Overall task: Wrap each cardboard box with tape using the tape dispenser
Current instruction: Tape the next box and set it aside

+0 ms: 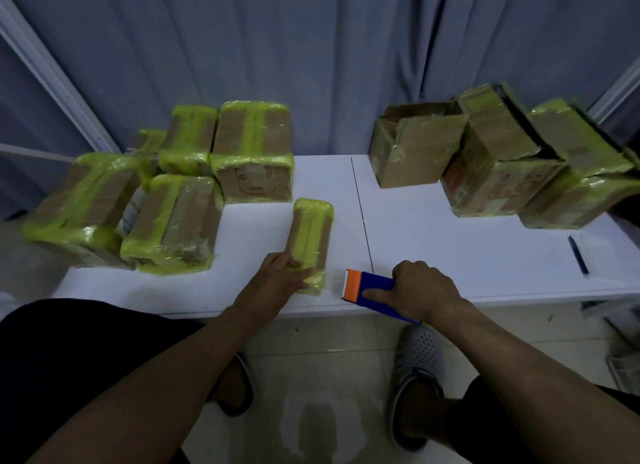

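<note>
White table point(450, 255) carries taped cardboard boxes point(173, 217), a slim box point(310, 233), a pen point(577, 254).

left arm bare, stretched forward | left grip point(277, 276) palm down; fingers near straight, resting on small box point(310, 235) | right arm bare, forward | right grip point(419, 290) curled round tape dispenser point(370, 288)
</note>
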### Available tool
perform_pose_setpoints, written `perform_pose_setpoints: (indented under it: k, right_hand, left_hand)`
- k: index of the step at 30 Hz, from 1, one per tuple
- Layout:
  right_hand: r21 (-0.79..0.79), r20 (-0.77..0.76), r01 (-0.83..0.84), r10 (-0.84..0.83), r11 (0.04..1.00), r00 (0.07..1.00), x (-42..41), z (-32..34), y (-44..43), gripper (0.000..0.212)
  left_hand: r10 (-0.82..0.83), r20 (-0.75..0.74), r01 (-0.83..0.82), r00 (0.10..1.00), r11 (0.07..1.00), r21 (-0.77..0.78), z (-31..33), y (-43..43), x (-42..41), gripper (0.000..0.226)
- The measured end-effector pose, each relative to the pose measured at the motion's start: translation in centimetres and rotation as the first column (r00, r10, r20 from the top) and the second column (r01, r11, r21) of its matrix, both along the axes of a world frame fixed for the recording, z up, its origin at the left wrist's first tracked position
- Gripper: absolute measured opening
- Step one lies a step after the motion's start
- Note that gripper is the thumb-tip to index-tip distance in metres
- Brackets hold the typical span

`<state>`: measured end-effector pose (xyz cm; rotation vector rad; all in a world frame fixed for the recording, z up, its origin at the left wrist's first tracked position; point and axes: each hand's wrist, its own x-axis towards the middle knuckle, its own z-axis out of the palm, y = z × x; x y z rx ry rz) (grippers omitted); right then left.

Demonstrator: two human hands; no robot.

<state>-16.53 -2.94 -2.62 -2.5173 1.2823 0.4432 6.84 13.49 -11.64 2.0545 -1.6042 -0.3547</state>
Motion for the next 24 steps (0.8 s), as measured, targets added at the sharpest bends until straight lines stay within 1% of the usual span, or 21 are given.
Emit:
perform_pose_setpoints:
  k: [2, 4, 11, 17, 21, 24]
  right_hand:
    - [-0.018, -0.026, -0.015, 0.015, 1.0, 1.0, 0.8, -0.9, 0.0, 0.065]
    - [-0.014, -0.043, -0.027, 0.026, 1.0, 0.999, 1.6, -1.4, 0.1, 0.065]
    - [-0.004, -0.078, -0.071, 0.071, 0.997, 0.994, 4.0, -2.0, 0.4, 0.067]
    - [0.003, -0.085, -0.075, 0.075, 0.997, 0.994, 5.0, -2.0, 0.2, 0.064]
    - [-0.065, -0.086, -0.108, 0.102, 0.992, 0.991, 5.2, -2.1, 0.6, 0.061]
    - [-0.172, -0.102, -0.17, 0.154, 0.97, 0.983, 5.2, -2.1, 1.0, 0.064]
  left_hand:
    - [-0.004, 0.021, 0.005, 1.0, 0.998, -0.059, 0.0, 0.2, 0.0, 0.032]
    - [0.007, 0.01, -0.006, 1.0, 0.997, -0.078, 0.0, 0.2, 0.1, 0.036]
    - [0.144, -0.13, -0.162, 0.981, 0.978, -0.135, -0.6, -0.7, -1.2, 0.053]
    - [0.164, -0.184, -0.195, 0.969, 0.968, -0.161, -0.9, -1.3, -1.4, 0.054]
    - [0.185, -0.194, -0.216, 0.963, 0.964, -0.152, -0.9, -1.3, -1.5, 0.056]
    - [0.194, -0.192, -0.224, 0.962, 0.963, -0.147, -0.8, -1.3, -1.5, 0.054]
